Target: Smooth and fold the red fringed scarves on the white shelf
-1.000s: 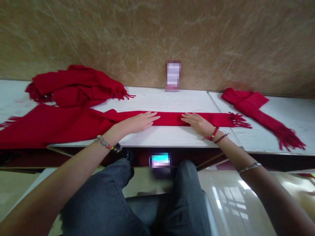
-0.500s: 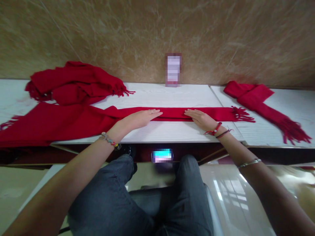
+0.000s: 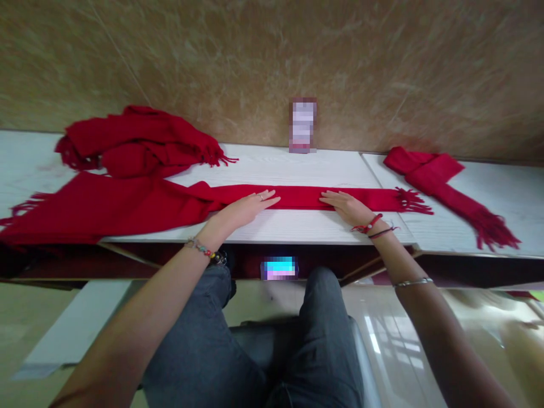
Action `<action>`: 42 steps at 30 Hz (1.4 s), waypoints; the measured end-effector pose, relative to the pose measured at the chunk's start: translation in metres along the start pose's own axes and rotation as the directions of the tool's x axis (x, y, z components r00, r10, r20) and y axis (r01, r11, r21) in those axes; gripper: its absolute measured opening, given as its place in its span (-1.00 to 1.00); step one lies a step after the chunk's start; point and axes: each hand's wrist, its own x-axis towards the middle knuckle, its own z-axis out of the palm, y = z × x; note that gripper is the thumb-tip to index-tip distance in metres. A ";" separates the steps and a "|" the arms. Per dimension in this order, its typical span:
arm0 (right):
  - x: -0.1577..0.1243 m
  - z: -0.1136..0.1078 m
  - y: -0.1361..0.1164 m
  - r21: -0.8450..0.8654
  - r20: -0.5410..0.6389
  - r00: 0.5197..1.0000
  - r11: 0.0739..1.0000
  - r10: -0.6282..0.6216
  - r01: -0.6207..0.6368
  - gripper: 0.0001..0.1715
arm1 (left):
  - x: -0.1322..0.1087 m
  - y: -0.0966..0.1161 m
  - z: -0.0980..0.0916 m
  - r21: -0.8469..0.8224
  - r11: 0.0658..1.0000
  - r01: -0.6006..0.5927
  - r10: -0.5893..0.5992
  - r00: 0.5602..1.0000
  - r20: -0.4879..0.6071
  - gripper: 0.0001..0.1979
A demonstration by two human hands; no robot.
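A long red scarf (image 3: 297, 198) stretches across the white table, folded into a narrow strip on its right part and spread wider on the left. Its fringe hangs loose at the right end, and more fringe shows at the far left. My left hand (image 3: 250, 207) lies flat on the strip near its middle, fingers stretched out and pointing right. Opposite it, my right hand (image 3: 348, 207) rests on the same strip, its fingers extended and pointing left. Bare red cloth shows between the two hands. Neither hand grips the cloth.
A crumpled heap of red scarves (image 3: 140, 141) lies at the back left. Another folded red scarf (image 3: 442, 181) sits on the right. A blurred upright card (image 3: 303, 126) stands against the brown wall (image 3: 255, 62). A lit, pixelated screen (image 3: 279, 267) shows below the edge of the white table (image 3: 272, 229).
The view has shifted slightly. My left hand's fingers are spread a little more, and the strip between my hands looks flatter. Both hands stay on the scarf.
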 end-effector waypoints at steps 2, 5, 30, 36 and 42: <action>-0.001 0.000 0.000 0.001 -0.029 1.000 1.000 -0.002 0.002 -0.46 | -0.004 -0.001 -0.003 0.007 1.000 -0.007 0.007 1.000 0.022 -0.16; -0.002 -0.002 -0.001 0.009 -0.081 0.997 1.000 -0.002 0.003 -0.48 | -0.009 0.000 -0.011 0.005 1.000 0.012 -0.012 1.000 0.013 -0.15; -0.005 -0.007 -0.004 0.188 -0.154 0.984 0.981 0.086 -0.057 -0.52 | 0.032 0.049 -0.002 -0.091 0.996 0.021 -0.019 1.000 0.022 -0.44; 0.028 -0.001 -0.023 0.084 -0.190 0.943 0.961 0.274 -0.262 -0.51 | 0.032 0.046 0.001 -0.107 0.994 0.033 -0.031 0.999 0.022 -0.42; 0.034 0.013 -0.036 -0.078 0.028 0.940 0.938 0.341 -0.338 -0.45 | 0.032 0.048 -0.001 -0.103 0.993 0.061 -0.058 0.998 0.033 -0.44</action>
